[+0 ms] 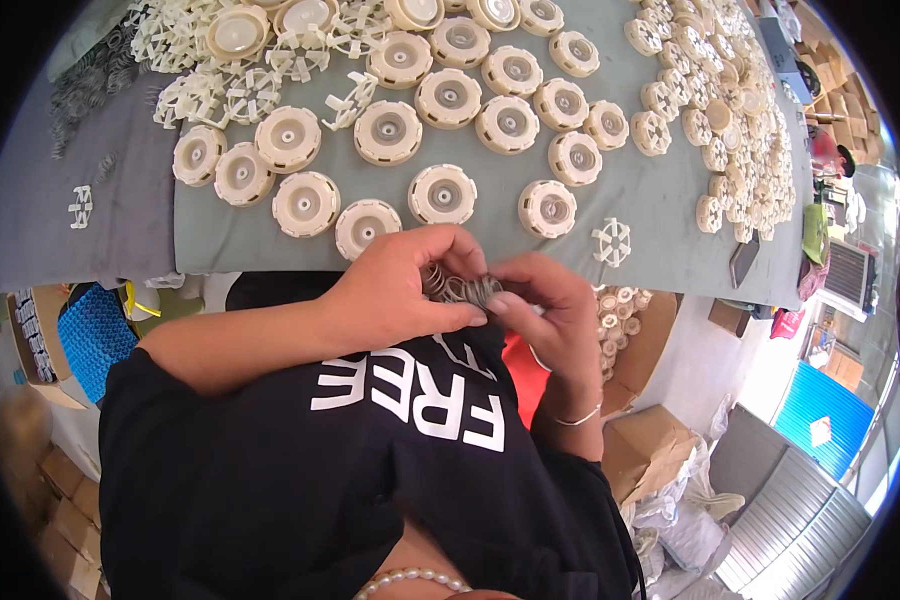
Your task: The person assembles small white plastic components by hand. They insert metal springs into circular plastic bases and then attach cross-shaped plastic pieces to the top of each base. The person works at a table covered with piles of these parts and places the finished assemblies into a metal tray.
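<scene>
Just off the table's near edge, my left hand (400,285) curls around a small bunch of grey metal coil springs (462,288). My right hand (550,312) meets it from the other side, thumb and fingers pinched on the right end of the same springs. How many springs there are is hard to make out. Right beyond my left hand lies a round cream plastic housing (368,226), and another such housing (443,195) sits a little farther off. A white spoked plastic piece (611,243) lies to the right, beyond my right hand.
Several more round housings (388,132) spread across the grey-green tabletop (660,240). White spoked pieces (220,95) pile up at far left, near a heap of dark springs (88,100). Many small wheel-shaped parts (740,130) cover the right side. A cardboard box (650,345) stands below the edge.
</scene>
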{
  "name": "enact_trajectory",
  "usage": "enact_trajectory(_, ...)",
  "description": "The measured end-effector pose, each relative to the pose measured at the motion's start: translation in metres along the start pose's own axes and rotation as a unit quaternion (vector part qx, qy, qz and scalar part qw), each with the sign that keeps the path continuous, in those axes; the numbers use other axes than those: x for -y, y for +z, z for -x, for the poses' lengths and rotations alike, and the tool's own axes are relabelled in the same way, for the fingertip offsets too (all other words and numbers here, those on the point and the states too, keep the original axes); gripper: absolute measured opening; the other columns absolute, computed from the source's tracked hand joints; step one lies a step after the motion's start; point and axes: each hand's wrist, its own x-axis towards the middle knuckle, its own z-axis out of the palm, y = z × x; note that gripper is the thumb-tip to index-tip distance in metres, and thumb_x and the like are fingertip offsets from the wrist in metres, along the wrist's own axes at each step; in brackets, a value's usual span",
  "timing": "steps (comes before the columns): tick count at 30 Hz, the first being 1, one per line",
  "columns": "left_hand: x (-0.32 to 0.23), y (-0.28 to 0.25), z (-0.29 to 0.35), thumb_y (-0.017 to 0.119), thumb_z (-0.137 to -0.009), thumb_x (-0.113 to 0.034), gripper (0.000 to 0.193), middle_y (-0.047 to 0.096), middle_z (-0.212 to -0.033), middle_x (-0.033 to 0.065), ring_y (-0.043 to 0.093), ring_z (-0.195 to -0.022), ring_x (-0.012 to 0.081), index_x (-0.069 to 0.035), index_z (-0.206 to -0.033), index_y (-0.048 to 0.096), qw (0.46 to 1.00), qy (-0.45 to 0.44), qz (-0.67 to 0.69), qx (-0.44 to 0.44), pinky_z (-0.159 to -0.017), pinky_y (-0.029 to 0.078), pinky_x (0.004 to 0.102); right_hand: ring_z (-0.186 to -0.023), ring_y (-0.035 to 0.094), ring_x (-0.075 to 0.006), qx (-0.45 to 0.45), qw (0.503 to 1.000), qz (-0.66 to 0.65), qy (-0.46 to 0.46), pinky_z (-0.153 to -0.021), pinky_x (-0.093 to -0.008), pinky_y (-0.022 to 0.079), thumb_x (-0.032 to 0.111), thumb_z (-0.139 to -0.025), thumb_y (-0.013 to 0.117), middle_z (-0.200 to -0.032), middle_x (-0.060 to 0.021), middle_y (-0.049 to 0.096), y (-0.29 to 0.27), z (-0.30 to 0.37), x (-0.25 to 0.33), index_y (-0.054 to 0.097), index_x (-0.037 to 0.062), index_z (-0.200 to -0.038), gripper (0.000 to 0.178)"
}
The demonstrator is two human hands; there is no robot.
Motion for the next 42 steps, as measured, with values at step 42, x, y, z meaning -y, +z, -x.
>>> enact_trajectory(42,0.017,-0.063,0.098,0.070,-0.098,-0.015,0.028,0.066,-0.113,0.0072,0.072,-0.092,0.0176,-0.006,-0.123,0.060,0.920,-0.097,0.352,-0.142,-0.064,0.063,0.0267,-0.116,0.063,-0.0319,-0.029,0.880,0.345,-0.325,-0.098,-0.0459,0.050,0.007,-0.077,0.082,-0.108,-0.0078,0.072,0.104,-0.066,0.024,0.070,0.0079,-0.099,0.025)
